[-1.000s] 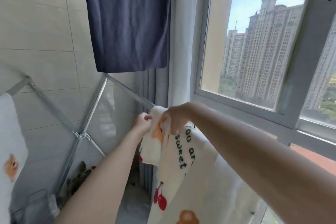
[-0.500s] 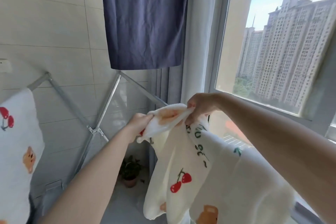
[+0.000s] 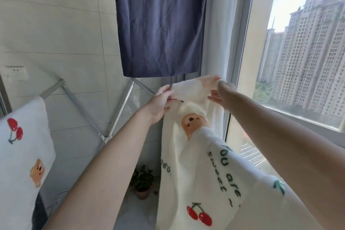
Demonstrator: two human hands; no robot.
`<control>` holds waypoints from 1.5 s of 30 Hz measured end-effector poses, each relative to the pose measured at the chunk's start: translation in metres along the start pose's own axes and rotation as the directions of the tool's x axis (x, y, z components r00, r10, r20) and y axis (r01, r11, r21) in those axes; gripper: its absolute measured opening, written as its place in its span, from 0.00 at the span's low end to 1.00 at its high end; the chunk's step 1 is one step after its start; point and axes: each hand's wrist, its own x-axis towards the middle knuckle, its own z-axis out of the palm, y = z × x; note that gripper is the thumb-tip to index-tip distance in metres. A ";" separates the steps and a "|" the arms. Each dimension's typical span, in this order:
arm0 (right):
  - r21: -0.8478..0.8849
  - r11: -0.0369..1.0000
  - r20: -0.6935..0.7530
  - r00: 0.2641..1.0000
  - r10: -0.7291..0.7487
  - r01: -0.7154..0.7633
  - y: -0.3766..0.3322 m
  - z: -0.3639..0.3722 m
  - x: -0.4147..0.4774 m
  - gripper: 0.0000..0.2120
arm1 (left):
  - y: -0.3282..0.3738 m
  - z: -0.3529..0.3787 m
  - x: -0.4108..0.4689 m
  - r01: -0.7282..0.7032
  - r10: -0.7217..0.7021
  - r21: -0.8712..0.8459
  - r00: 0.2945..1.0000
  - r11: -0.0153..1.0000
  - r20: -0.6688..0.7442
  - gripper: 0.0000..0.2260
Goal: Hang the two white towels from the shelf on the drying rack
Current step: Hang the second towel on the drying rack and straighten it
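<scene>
As both arms extend forward, the hands (image 3: 158, 104) (image 3: 224, 95) pinch the towel's (image 3: 186, 164) top edge.

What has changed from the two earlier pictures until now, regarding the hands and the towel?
The left hand and right hand moved apart, still gripping the patterned towel. Its top edge, bunched a second ago, is now stretched between them. Neither hand let go. The second towel stays draped on the drying rack, and the navy shirt hangs as before.
</scene>
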 end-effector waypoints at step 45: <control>-0.956 0.106 0.278 0.733 0.621 0.272 -0.022 -0.093 -0.103 0.13 | 0.006 0.075 -0.109 0.065 -0.156 0.668 0.985 0.741 0.077 0.04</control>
